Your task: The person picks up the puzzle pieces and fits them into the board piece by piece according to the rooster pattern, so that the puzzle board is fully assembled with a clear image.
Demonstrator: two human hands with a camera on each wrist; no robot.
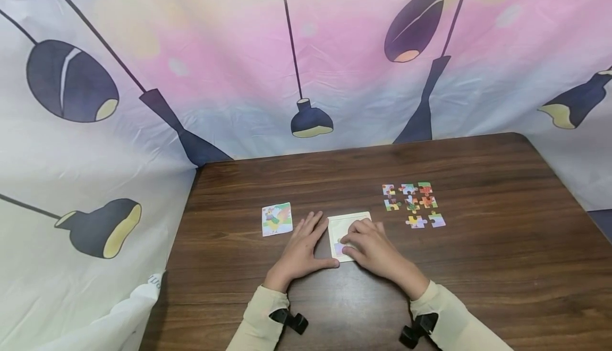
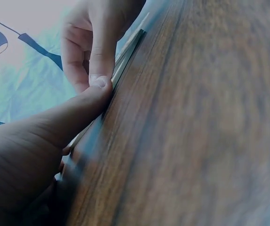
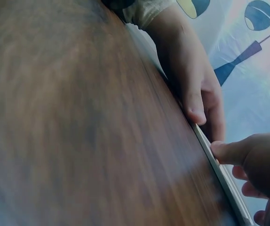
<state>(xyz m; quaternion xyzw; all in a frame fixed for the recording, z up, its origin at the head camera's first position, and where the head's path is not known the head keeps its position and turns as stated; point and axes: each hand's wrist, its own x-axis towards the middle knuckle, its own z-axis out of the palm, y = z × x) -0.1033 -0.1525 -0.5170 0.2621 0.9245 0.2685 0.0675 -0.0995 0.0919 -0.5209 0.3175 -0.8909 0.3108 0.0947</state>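
Observation:
A small white puzzle tray (image 1: 338, 228) lies flat on the table in front of me. At its lower left corner sits a pale purple jigsaw piece (image 1: 339, 249). My right hand (image 1: 377, 250) bends over the tray, its thumb and forefinger pinching at this piece; the other fingers hide part of the tray. My left hand (image 1: 298, 253) lies at the tray's left side with fingers stretched out, the thumb touching the lower left corner. In the right wrist view the tray (image 3: 226, 186) shows edge-on, between the left hand (image 3: 191, 75) and the right hand (image 3: 262, 160).
Several loose jigsaw pieces (image 1: 415, 203) lie in rough rows to the right beyond the tray. A square picture card (image 1: 277, 220) rests left of my left hand. Behind the brown wooden table (image 1: 502, 266) hangs a cloth (image 1: 229, 64) printed with lamps.

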